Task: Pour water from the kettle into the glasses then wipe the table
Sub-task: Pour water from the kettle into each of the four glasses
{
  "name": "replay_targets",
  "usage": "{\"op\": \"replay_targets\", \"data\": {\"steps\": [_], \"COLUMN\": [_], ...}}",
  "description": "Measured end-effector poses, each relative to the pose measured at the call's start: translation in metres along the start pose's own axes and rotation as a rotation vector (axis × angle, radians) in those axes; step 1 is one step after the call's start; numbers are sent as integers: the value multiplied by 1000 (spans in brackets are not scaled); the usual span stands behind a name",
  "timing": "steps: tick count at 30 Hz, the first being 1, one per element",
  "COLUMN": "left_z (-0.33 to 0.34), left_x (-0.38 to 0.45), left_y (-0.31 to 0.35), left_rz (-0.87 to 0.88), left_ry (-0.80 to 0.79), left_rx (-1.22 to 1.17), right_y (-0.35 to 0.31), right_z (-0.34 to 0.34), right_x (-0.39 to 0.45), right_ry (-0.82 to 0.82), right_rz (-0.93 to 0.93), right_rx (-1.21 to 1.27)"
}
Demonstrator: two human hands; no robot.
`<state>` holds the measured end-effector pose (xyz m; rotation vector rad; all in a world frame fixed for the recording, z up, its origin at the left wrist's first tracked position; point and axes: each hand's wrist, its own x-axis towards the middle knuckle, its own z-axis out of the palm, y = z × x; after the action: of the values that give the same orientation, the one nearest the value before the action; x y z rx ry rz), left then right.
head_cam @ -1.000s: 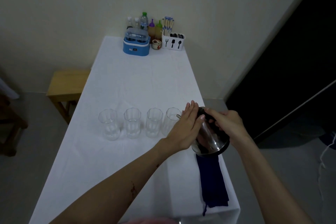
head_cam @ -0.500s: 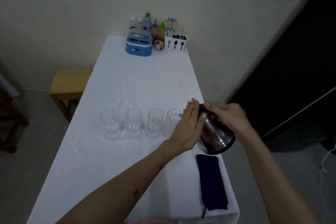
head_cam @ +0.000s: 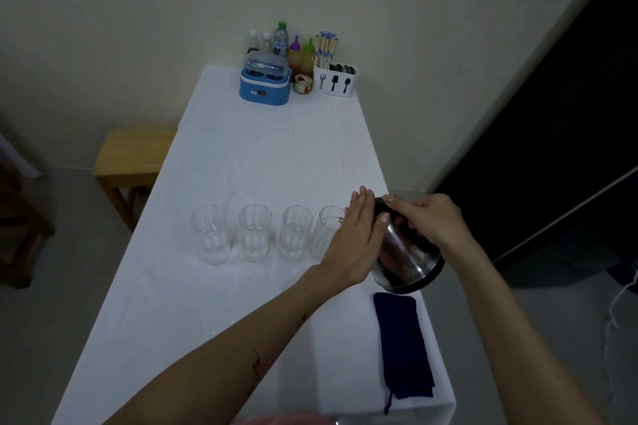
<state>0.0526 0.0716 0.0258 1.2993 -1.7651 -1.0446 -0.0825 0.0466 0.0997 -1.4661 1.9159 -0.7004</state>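
Kettle (head_cam: 404, 254) hung tilted above the tabletop (head_cam: 241, 286), spout at the nearest glass (head_cam: 328, 229). The right hand (head_cam: 429, 221) gripped its top; the left hand (head_cam: 359, 238), fingers straight, pressed flat against its side.

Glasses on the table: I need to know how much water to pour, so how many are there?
4, in one row across the white table: the leftmost glass, the second glass, the third glass, and the rightmost glass, partly hidden behind the left hand.
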Motion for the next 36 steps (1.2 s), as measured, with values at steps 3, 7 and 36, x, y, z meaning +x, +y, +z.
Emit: {"op": "replay_targets", "data": {"steps": [3, 7, 36], "left_z": [0, -1, -3], "left_x": [0, 0, 1], "left_y": [-1, -3, -10], "left_rz": [-3, -8, -3], "left_ry": [2, -6, -44], "left_rx": [4, -12, 14], "right_y": [-1, -3, -4], "right_z": [1, 2, 6], "right_x": [1, 0, -2], "right_ry": [2, -4, -11], "right_rz": [-6, -4, 20], "right_rx": [-10, -21, -33]}}
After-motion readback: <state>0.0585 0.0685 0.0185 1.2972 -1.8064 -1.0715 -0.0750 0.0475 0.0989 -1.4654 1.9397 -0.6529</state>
